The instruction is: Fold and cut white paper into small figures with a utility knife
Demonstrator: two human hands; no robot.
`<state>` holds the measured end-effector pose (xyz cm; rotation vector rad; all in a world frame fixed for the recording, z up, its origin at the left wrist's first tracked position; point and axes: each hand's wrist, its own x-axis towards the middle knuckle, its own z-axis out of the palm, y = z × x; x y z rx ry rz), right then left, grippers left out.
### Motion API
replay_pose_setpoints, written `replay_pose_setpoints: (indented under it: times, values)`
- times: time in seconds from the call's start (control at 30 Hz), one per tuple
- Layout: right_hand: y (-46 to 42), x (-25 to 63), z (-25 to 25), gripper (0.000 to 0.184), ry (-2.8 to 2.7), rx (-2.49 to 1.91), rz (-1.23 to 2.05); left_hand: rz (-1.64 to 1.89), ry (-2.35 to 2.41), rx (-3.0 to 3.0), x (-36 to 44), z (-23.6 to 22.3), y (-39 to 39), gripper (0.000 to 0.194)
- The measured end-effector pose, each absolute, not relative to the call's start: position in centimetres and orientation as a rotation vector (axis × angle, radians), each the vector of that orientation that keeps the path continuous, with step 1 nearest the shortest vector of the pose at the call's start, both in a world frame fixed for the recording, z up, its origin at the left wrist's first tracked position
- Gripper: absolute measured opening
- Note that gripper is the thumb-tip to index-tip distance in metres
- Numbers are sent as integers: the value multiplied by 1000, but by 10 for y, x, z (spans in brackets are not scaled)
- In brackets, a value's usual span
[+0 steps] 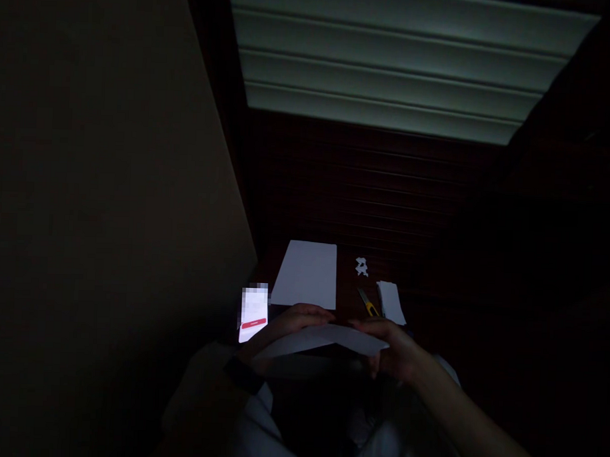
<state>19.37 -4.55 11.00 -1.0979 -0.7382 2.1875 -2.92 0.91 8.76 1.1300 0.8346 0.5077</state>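
The scene is very dark. Both of my hands hold a bent white sheet of paper [331, 339] just above my lap. My left hand [286, 326] grips its left side, fingers curled over the top edge. My right hand [393, 348] pinches its right end. Beyond my hands, a flat white sheet [307, 274] lies on the dark wooden table [434, 260].
A lit phone [254, 313] with a red bar stands left of the flat sheet. A small stack of white paper [391, 302], a yellow-handled cutter [367, 302] and a crumpled paper scrap [362, 266] lie to the right. A plain wall fills the left side.
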Motion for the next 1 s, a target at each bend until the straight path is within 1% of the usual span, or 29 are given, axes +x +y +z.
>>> replay_pose_setpoints:
  times: [0.13,0.27,0.4,0.53,0.83,1.0]
  values:
    - [-48,191,115,25,-712,-1109,2150,548,863,1106,-29,89,11,29]
    - [-47,191,114,21,-890,-1147,2097,562,867,1104,-31,84,15,30]
    - [-47,196,110,36,-1208,-1195,2026,581,829,1161,-36,87,13,32]
    - [-48,197,111,43,-1428,-1270,1941,626,827,1190,-37,88,11,33]
    - [-49,197,116,41,-1540,-1314,1920,692,866,1243,-37,84,11,30]
    - [-48,199,112,42,-1672,-1357,1837,697,859,1307,-37,87,10,28]
